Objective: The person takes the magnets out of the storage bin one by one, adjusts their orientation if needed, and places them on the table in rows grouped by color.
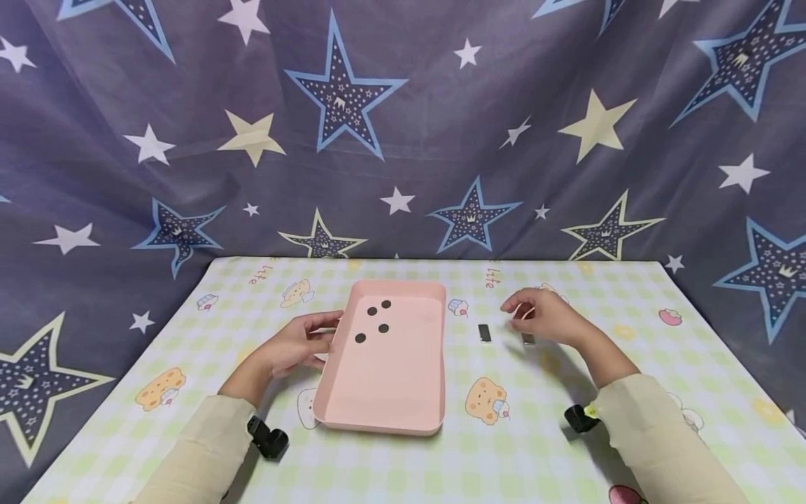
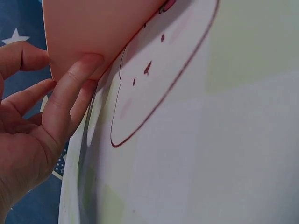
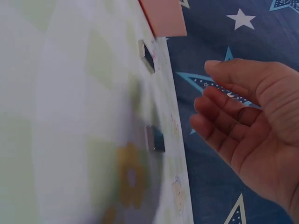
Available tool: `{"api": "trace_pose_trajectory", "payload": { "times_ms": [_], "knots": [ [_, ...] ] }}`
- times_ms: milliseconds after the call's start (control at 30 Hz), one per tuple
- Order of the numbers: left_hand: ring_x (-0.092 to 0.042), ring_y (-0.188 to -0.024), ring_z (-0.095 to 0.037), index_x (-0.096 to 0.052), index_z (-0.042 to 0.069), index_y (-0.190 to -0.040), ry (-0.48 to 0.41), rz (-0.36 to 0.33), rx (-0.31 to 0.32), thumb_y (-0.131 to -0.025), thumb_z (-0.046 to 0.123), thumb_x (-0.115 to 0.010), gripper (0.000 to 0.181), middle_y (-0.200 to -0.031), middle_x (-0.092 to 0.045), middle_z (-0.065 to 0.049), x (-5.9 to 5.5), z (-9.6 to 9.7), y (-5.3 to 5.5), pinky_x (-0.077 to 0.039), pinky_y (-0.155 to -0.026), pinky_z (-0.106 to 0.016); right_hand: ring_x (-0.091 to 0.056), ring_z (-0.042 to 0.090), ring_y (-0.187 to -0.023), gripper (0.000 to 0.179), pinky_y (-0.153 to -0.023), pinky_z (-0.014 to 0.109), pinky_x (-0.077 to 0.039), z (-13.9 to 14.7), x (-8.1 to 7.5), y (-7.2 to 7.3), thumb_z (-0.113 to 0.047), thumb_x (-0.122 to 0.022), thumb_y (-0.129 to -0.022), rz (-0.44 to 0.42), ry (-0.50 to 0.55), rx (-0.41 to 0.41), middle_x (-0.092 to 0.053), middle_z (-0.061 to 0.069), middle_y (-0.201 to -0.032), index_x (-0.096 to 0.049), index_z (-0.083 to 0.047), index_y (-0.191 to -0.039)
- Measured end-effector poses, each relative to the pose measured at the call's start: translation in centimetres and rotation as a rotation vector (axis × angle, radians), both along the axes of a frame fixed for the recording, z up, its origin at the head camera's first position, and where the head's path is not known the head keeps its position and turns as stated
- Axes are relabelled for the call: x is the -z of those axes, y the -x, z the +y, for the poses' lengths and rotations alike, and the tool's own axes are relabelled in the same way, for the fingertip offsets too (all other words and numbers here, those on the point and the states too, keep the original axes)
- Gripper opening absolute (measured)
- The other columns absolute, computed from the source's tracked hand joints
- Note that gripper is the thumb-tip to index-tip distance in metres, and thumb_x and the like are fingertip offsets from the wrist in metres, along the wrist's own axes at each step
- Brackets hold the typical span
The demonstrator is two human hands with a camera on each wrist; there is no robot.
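Note:
A shallow pink tray (image 1: pixel 403 378) lies on the table with several small dark discs (image 1: pixel 384 328) inside, toward its back left. My left hand (image 1: pixel 299 344) is spread against the outside of the tray's left wall. In the left wrist view, the thumb (image 2: pixel 74 79) presses flat on the pink wall, and other fingertips touch its edge. To the right of the tray lies a small black rectangular piece (image 1: pixel 484 333) with shiny edges. A second such piece (image 3: pixel 155 138) sits farther right, partly under my right hand (image 1: pixel 548 316) in the head view. That hand hovers with loosely bent fingers, holding nothing.
A checked tablecloth (image 1: pixel 378 469) with cartoon prints covers the table. Behind it hangs a dark curtain (image 1: pixel 403 182) patterned with stars. A black wrist device (image 1: pixel 268 438) is near the left sleeve, another (image 1: pixel 581 418) near the right.

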State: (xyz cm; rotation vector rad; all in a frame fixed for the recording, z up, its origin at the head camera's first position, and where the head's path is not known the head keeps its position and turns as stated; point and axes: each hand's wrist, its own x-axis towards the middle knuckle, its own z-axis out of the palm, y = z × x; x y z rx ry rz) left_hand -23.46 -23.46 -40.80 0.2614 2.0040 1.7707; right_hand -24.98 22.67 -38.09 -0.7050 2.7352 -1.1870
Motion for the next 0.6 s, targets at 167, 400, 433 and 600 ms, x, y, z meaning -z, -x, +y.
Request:
{"api": "trace_pose_trajectory", "payload": {
  "times_ms": [167,400,433,600],
  "knots": [
    [-0.054,-0.119,-0.035,-0.027,-0.003,-0.151,0.001,-0.001,-0.007,-0.089,-0.009,-0.055,0.069,-0.146,-0.035,-0.029,0.0,0.0,0.0,-0.056,-0.078,-0.051,-0.064,0.023,-0.08,0.023,-0.063,0.028,-0.054,-0.8,-0.6,-0.1,-0.002,-0.074,-0.084,-0.013,0.068,0.001,-0.07,0.009,-0.091,-0.069,0.003,-0.106],
    [-0.053,-0.12,-0.035,-0.027,-0.002,-0.152,0.006,-0.003,-0.013,-0.089,-0.008,-0.055,0.069,-0.146,-0.034,-0.028,0.0,-0.1,0.0,-0.056,-0.078,-0.051,-0.065,0.023,-0.083,0.023,-0.068,0.028,-0.054,-1.7,-1.1,-0.1,-0.006,-0.075,-0.084,-0.008,0.097,-0.019,-0.07,0.013,-0.095,-0.069,0.0,-0.106],
    [-0.053,-0.12,-0.034,-0.027,-0.002,-0.152,0.005,-0.004,-0.013,-0.089,-0.008,-0.055,0.069,-0.146,-0.034,-0.028,0.0,-0.1,0.0,-0.056,-0.078,-0.051,-0.066,0.024,-0.083,0.023,-0.068,0.028,-0.055,-1.8,-1.2,-0.1,-0.006,-0.075,-0.084,-0.006,0.1,-0.024,-0.07,0.013,-0.095,-0.069,-0.001,-0.106],
    [-0.054,-0.119,-0.034,-0.027,-0.002,-0.152,0.006,-0.005,-0.015,-0.089,-0.008,-0.056,0.069,-0.146,-0.035,-0.028,0.0,0.0,0.0,-0.057,-0.078,-0.051,-0.066,0.024,-0.087,0.024,-0.069,0.029,-0.055,-2.4,-1.6,0.2,-0.006,-0.075,-0.084,-0.027,0.114,-0.046,-0.07,0.012,-0.097,-0.07,-0.005,-0.107]
  ]
}}
